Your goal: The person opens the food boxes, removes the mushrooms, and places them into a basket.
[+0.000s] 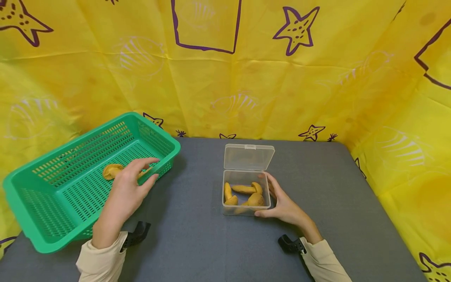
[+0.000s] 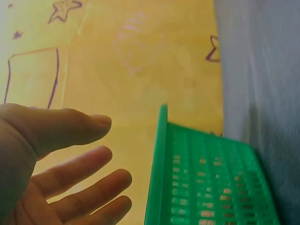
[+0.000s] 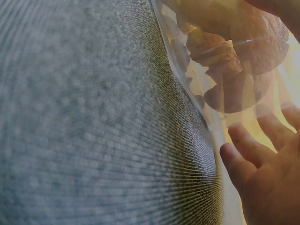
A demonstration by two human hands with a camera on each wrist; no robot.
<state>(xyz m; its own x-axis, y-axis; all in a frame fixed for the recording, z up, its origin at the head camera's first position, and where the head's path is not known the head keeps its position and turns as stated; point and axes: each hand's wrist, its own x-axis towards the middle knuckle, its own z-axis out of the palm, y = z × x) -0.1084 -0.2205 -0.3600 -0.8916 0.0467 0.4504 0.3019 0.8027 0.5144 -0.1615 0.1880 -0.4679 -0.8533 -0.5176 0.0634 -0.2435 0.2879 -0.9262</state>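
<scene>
Your L hand (image 1: pixel 128 191) is empty, fingers parted above the mushroom (image 1: pixel 112 171) in the green basket (image 1: pixel 84 192), far left; your R hand (image 1: pixel 283 205) grips the clear box (image 1: pixel 229 210) to its right (lid (image 1: pixel 248 157) up, approx. 3 pcs (image 1: pixel 257 199) inside). Pinch lightly, pls, & hold the box steady w/ R.

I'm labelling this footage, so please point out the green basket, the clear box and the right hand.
Green basket (image 1: pixel 86 192): head view, on its bare slotted floor.
Clear box (image 1: pixel 229 210): head view, on its near wall.
Right hand (image 1: pixel 284 206): head view, on the back of the hand.
</scene>
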